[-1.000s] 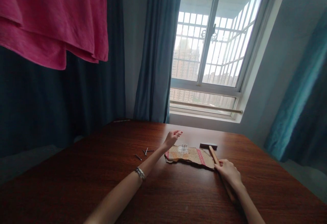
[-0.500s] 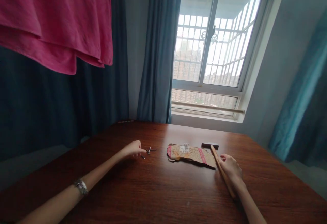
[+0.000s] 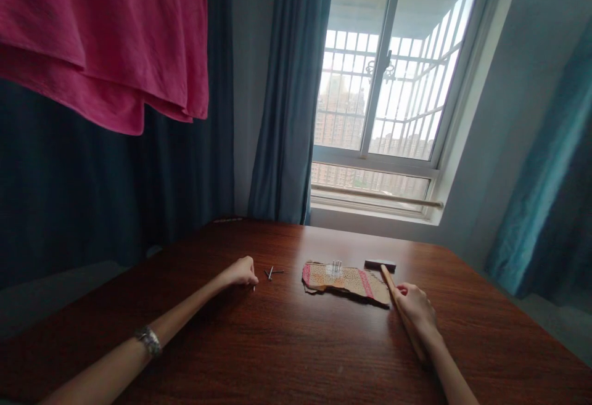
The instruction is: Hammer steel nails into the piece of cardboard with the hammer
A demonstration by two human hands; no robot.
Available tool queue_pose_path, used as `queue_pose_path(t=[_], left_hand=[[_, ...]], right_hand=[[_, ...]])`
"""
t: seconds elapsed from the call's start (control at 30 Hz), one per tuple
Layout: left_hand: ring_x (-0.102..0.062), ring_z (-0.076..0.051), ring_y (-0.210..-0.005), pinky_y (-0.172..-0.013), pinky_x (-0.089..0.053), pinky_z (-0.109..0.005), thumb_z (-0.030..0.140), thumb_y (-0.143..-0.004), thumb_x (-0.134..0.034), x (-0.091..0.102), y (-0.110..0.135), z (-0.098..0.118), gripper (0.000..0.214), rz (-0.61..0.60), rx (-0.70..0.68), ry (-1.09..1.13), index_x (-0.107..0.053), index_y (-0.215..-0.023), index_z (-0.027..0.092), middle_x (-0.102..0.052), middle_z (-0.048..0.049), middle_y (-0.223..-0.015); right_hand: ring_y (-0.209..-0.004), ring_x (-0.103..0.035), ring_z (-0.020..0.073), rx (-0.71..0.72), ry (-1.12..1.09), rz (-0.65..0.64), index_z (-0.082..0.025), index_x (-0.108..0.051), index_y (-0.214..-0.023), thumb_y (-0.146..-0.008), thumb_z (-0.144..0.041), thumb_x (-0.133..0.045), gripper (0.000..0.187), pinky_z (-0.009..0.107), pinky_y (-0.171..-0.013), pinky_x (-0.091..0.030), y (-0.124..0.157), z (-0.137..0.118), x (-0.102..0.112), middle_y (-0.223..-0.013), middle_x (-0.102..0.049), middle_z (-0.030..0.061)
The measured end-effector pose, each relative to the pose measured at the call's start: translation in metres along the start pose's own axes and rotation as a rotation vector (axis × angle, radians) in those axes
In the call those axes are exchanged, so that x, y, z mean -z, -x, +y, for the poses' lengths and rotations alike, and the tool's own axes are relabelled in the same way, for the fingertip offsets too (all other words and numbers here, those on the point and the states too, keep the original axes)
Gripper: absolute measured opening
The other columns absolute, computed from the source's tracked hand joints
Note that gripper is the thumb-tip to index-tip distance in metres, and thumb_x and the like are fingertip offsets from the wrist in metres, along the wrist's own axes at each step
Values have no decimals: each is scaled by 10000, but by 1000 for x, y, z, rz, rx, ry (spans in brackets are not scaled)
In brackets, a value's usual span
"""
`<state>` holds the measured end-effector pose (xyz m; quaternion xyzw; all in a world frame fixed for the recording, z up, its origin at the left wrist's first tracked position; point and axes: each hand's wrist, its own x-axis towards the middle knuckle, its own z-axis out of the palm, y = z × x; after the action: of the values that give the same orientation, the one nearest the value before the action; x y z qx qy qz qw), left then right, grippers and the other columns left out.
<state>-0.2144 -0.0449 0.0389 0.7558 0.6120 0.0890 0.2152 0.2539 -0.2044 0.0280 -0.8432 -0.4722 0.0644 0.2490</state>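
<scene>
My left hand is closed in a pinch low over the table, with the tip of a nail poking out below the fingers. Just right of it lie several loose nails, crossing one another. A hammer with a wooden handle and dark head rests on the table, and my right hand is closed on its handle. Between the hands is a piece of layered cardboard with pink bands and torn edges. Several nails stand upright in a clear patch on it.
The brown wooden table reaches to the window wall. A pink cloth hangs at upper left before dark blue curtains. Behind the table is a window with bars outside, and another curtain hangs at right.
The left hand has drawn slightly left, away from the loose nails, and a nail now points down from its pinch. The right hand stays at the hammer handle.
</scene>
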Motion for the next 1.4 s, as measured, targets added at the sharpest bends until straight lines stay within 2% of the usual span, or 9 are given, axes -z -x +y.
queue_pose_path(t=[0.2,0.33,0.47,0.57,0.7,0.87,0.93,1.13,1.4], left_hand=[[-560,-172,-548,-470,-352,-211,146,-461,-529,-7,-6,-4,113,28,-44,-84,-627,-510,116,-615,-52,-541],[-574,-180,-578,-490,-355,-213,138,-472,-534,-7,-9,0,112,71,-59,-120,-632,-524,122,-627,-58,-573],[-579,-164,-582,-540,-381,-216,197,-548,-539,-1,-7,22,139,168,-188,-48,-655,-571,125,-630,-44,-579],[-585,-151,-632,-574,-407,-205,271,-619,-531,0,0,54,200,236,-339,185,-667,-655,129,-650,-32,-650],[-570,-141,-606,-539,-406,-207,325,-664,-540,-21,15,102,262,217,-438,522,-659,-716,97,-648,-52,-671],[-534,-118,-541,-500,-385,-207,344,-668,-567,-64,34,146,268,138,-462,714,-657,-691,93,-624,-39,-614],[-504,-105,-495,-458,-355,-201,351,-672,-567,-77,40,158,275,109,-474,746,-654,-684,90,-604,-33,-576],[-545,-124,-582,-521,-398,-208,338,-676,-576,-93,48,181,245,129,-511,791,-659,-683,107,-624,-39,-624],[-572,-153,-642,-587,-432,-239,342,-679,-594,-109,44,188,225,118,-529,829,-657,-681,127,-645,-55,-667]], right_hand=[[-864,-611,279,12,16,35,-260,-686,-873,-702,-479,-430,378,327,-644,-420,1,0,-1,-913,-684,100],[-816,-612,277,34,54,94,-249,-680,-846,-715,-468,-424,362,330,-606,-406,4,-1,0,-917,-666,107],[-720,-605,223,162,-36,254,-231,-666,-858,-748,-399,-421,317,298,-568,-394,11,-11,-3,-840,-656,84],[-667,-590,192,356,-226,300,-208,-664,-848,-757,-374,-442,292,285,-562,-413,21,-31,-11,-812,-651,79],[-720,-593,204,534,-576,124,-192,-674,-854,-760,-393,-487,290,266,-518,-439,40,-62,-30,-864,-664,94],[-560,-561,162,462,-871,-202,-177,-676,-905,-724,-450,-567,345,231,-383,-386,58,-83,-53,-820,-681,79],[-552,-551,152,440,-945,-276,-174,-682,-899,-697,-456,-603,355,216,-362,-374,61,-85,-57,-793,-680,72],[-543,-529,124,451,-1004,-338,-179,-696,-835,-667,-414,-656,292,190,-364,-376,61,-85,-59,-709,-658,40],[-449,-469,76,473,-1027,-345,-185,-680,-765,-654,-416,-664,256,177,-343,-354,63,-86,-63,-686,-646,12]])
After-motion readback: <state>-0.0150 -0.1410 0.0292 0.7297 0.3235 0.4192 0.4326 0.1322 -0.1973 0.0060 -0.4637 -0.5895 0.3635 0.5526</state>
